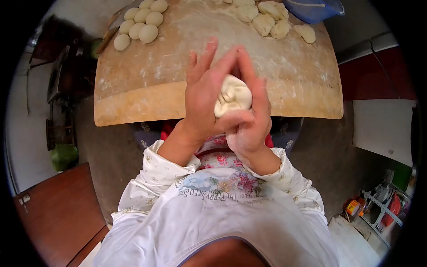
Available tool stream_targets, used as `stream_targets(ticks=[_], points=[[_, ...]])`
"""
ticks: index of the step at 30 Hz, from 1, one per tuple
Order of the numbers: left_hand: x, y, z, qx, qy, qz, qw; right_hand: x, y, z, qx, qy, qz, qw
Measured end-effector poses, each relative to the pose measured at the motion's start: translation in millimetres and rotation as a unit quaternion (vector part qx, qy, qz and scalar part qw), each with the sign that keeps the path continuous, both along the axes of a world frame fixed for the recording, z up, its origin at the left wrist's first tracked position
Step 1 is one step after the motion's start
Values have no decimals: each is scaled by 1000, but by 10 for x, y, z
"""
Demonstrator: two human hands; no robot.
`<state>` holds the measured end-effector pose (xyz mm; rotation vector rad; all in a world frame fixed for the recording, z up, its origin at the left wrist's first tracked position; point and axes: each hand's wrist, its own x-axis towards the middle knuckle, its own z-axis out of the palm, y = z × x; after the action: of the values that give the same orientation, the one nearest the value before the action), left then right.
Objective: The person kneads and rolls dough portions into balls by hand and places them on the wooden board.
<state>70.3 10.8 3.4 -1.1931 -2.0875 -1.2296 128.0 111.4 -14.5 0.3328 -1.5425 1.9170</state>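
A white dough ball (233, 96) with a creased, gathered top is held between my two hands, above the front edge of the floured wooden board (147, 75). My left hand (202, 95) presses against the dough's left side, its fingers pointing up and partly spread. On the other side my right hand (254, 104) cups the dough, with its thumb across the lower edge and its fingers rising behind it. The fingertips of both hands come close together above the dough.
Smooth round dough balls (148, 33) sit in rows at the board's back left. Rougher dough pieces (263, 25) lie at the back right, beside a blue basin (313, 11). A wooden stick (107, 41) rests along the left edge.
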Motion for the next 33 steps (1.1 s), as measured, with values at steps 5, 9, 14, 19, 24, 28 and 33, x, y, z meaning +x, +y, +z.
stream_targets(ticks=[5, 9, 14, 19, 24, 28, 33], points=[[2, -75, 19, 8, -111, -119, 987, 135, 120, 227, -140, -141, 179, 963], [66, -91, 316, 19, -134, -131, 982, 170, 91, 398, -410, -177, 298, 843], [121, -261, 494, -109, -74, -123, 984, 240, 53, 545, -344, -212, 326, 855], [123, -403, 281, -58, -175, -193, 964, 287, -78, 448, -421, -203, 334, 819], [221, -290, -10, 190, -233, -205, 931, 361, -175, 358, -376, -192, 312, 851], [340, -216, -84, 205, -208, -158, 943, 395, -164, 364, -312, -204, 298, 879], [350, -366, -21, 75, -102, -109, 986, 383, -175, 321, -312, -191, 334, 869]])
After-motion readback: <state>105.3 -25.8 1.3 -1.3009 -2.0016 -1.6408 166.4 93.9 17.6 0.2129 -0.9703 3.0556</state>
